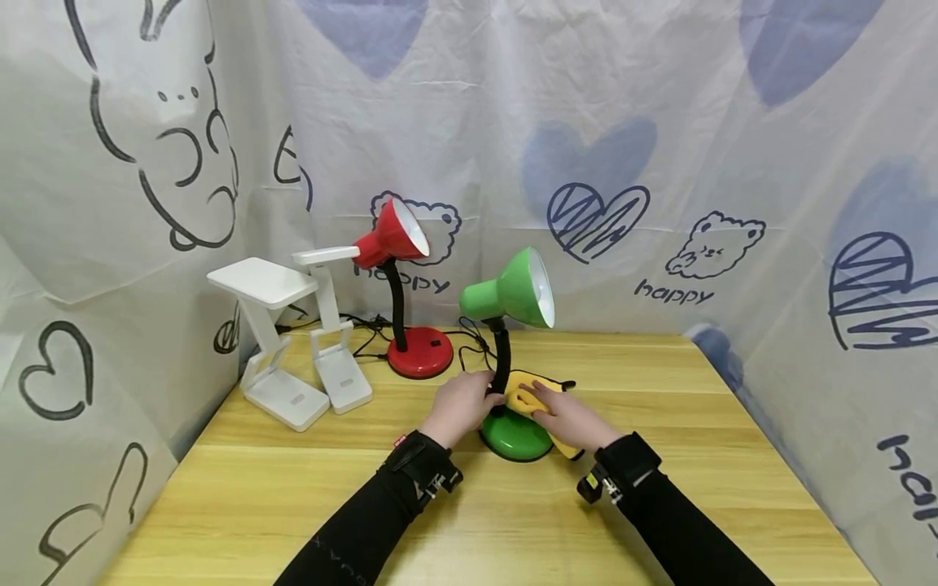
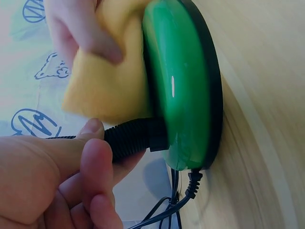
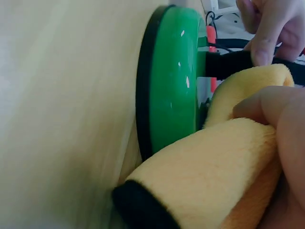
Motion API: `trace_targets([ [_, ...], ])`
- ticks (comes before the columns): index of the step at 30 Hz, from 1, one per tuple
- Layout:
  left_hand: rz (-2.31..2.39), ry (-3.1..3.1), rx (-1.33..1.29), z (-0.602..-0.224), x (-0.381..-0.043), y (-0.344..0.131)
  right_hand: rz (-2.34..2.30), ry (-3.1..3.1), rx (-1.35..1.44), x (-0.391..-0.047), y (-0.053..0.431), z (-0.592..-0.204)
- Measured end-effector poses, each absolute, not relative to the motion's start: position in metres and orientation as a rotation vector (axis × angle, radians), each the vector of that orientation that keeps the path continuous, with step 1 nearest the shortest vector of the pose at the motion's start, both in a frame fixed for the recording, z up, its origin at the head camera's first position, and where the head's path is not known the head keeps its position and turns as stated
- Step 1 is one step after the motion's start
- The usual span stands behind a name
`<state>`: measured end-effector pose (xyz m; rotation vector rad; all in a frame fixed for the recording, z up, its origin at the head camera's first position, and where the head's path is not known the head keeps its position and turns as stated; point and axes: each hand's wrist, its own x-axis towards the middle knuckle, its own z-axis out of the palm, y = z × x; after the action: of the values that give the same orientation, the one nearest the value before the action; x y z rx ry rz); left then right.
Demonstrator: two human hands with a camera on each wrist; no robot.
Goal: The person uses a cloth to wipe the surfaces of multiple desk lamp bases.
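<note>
A green desk lamp [image 1: 516, 289] stands upright on the table, its shade turned to the right. My left hand [image 1: 459, 407] grips the lamp's black ribbed neck [image 2: 128, 138] low down, just above the round green base [image 1: 516, 437]. On the other side, my right hand [image 1: 575, 419] holds a folded yellow cloth [image 3: 205, 171] with dark edging. The cloth lies against the base and beside the foot of the neck. In the right wrist view, the right fingers [image 3: 262, 105] press into its folds; part of that hand is out of frame.
Behind and left stands a red desk lamp [image 1: 420, 353]. Two white folding lamps [image 1: 287, 396] stand at the table's left. Black cords [image 1: 476, 346] run behind the green lamp. Printed white cloth [image 1: 469, 122] hangs around the wooden table [image 1: 696, 488].
</note>
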<state>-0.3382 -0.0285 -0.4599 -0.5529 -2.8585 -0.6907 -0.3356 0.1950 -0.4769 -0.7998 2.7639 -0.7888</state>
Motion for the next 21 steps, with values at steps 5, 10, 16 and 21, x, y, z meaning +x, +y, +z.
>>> trace_targets([
  [5,-0.7,-2.85,-0.559,-0.459,-0.337,-0.03,-0.852,2.727,-0.795,-0.362,0.188,-0.479],
  [10,-0.715,-2.842,-0.563,-0.458,-0.336,-0.03,-0.837,2.708,-0.901,-0.382,0.181,-0.474],
  [16,-0.723,-2.849,-0.569,-0.458,-0.336,-0.031,-0.705,2.658,-0.966,-0.396,0.17,-0.465],
  [21,-0.718,-2.841,-0.565,-0.458,-0.334,-0.031,-0.641,2.683,-0.995,-0.401,0.163,-0.463],
])
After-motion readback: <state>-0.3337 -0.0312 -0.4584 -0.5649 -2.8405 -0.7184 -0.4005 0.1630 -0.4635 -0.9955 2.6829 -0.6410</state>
